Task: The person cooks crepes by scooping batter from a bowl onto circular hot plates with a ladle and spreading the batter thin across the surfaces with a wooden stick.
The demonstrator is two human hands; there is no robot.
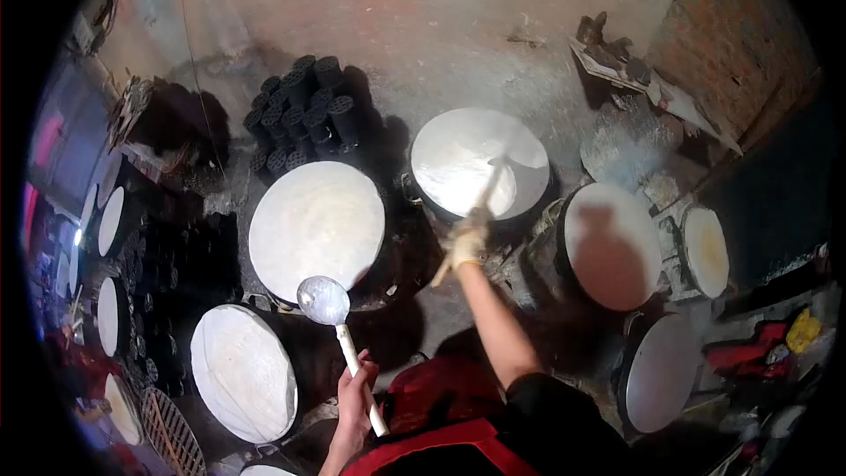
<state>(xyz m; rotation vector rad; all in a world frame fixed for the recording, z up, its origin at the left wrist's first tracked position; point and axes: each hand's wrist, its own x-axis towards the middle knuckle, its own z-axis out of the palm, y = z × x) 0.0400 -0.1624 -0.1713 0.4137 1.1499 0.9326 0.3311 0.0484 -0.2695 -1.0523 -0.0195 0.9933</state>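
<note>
My left hand (354, 392) is wrapped round the pale handle of a metal ladle (324, 301). The ladle's round bowl is over the near edge of a white round surface (317, 231). A light glove covers my right hand (467, 242), closed round a wooden stick (485, 203). That stick reaches up over another white round pan (480, 159), where its far end is blurred. A bright white patch shows beside the stick, with a greyer area to its right.
Stacked black perforated cylinders (304, 115) stand behind the left pan. More round pans (244, 373) are around me, including one on the right (612, 247). A cluttered ledge (634, 79) juts out at the upper right. A slatted rack (172, 432) lies lower left.
</note>
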